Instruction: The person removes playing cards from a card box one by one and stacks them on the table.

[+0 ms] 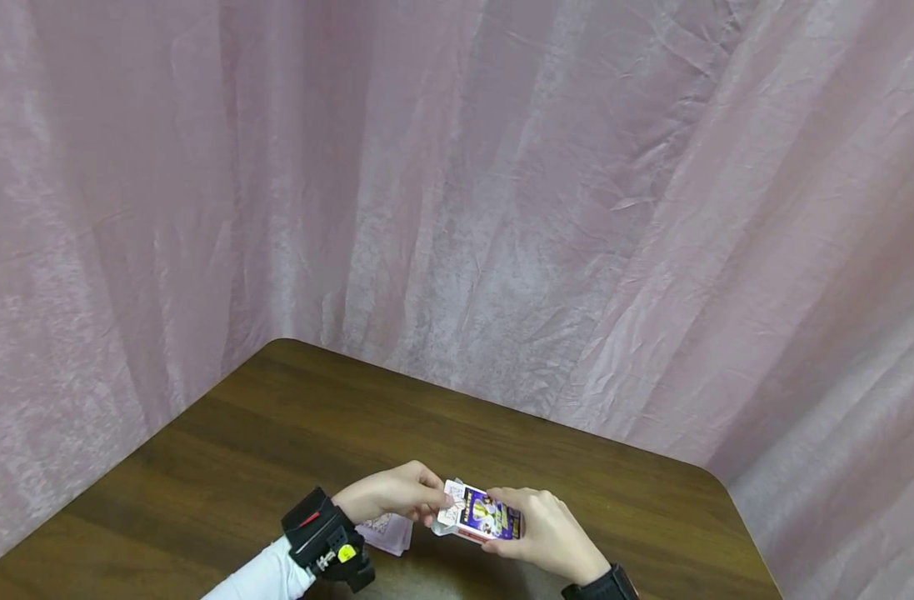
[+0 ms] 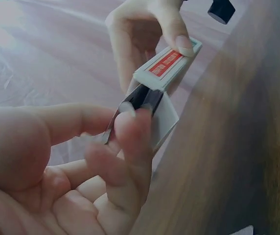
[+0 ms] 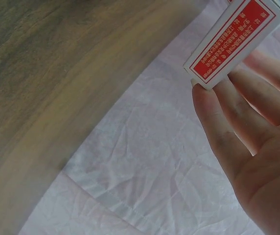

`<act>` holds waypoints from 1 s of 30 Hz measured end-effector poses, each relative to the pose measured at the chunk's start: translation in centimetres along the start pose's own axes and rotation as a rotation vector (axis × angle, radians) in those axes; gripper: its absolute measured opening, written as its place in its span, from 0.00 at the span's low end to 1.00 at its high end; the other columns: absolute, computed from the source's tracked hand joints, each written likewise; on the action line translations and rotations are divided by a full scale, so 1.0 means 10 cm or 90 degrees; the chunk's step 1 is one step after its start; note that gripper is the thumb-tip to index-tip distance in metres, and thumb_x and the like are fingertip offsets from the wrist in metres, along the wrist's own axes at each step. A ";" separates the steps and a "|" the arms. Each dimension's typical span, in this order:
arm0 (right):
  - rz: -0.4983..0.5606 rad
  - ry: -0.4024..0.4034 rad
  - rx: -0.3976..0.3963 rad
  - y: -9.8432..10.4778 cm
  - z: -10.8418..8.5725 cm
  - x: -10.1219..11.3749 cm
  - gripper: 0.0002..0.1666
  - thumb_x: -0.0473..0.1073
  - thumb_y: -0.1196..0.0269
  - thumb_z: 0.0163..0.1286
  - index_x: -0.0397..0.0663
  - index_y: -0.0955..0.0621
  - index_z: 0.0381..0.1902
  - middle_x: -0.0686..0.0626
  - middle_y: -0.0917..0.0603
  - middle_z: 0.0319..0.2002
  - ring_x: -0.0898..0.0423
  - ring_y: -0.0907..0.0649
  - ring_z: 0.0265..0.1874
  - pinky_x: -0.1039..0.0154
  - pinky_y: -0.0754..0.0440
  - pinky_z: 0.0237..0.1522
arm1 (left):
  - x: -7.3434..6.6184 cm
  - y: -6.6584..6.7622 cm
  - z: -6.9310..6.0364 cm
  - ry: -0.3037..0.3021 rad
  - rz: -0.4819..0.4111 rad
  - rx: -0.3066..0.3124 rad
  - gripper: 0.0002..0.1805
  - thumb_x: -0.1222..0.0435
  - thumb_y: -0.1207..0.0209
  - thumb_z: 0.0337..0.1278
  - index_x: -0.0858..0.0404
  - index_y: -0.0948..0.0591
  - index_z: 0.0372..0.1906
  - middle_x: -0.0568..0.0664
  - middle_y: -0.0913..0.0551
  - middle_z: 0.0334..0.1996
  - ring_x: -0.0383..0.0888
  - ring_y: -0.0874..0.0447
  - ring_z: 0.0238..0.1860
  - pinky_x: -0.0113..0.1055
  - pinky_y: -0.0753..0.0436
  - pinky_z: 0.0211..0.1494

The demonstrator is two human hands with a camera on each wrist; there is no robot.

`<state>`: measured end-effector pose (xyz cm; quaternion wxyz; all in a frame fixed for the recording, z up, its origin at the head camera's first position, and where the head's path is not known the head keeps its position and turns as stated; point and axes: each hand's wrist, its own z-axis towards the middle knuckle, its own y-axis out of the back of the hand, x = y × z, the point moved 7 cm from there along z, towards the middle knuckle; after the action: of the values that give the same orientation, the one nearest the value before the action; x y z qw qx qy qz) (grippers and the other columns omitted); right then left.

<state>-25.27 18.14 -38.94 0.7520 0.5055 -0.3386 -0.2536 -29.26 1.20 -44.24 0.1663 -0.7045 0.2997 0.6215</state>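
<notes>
A small playing card box [image 1: 494,518] with a purple and yellow front is held in my right hand [image 1: 541,529], thumb on one narrow edge and fingers on the other. Its open end, flaps spread, faces my left hand [image 1: 400,493]. There the left thumb and fingers pinch a white patterned playing card [image 1: 453,493] at the box mouth. In the left wrist view the box's red-labelled side [image 2: 167,63] and dark inside show, and the fingertips partly cover the opening. The right wrist view shows the right fingers against the box's red printed side [image 3: 235,41].
A loose stack of playing cards [image 1: 387,533] lies on the brown wooden table [image 1: 337,408], partly hidden behind the left wrist. Pink curtains [image 1: 457,208] hang beyond the table's edges. Both wrists wear black straps with devices.
</notes>
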 end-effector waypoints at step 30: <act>0.023 -0.019 0.022 -0.01 0.04 -0.04 0.34 0.61 0.28 0.51 0.51 0.18 0.53 0.56 0.13 0.40 0.71 0.24 0.30 0.74 0.27 0.28 | 0.05 0.60 -0.29 -0.060 -0.176 0.061 0.10 0.73 0.47 0.59 0.75 0.22 0.43 0.42 0.21 0.25 0.32 0.21 0.28 0.20 0.24 0.34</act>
<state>-25.88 18.14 -39.06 0.7425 0.5086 -0.3631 -0.2413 -30.74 -5.31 -43.40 0.2974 -0.7006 0.2208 0.6099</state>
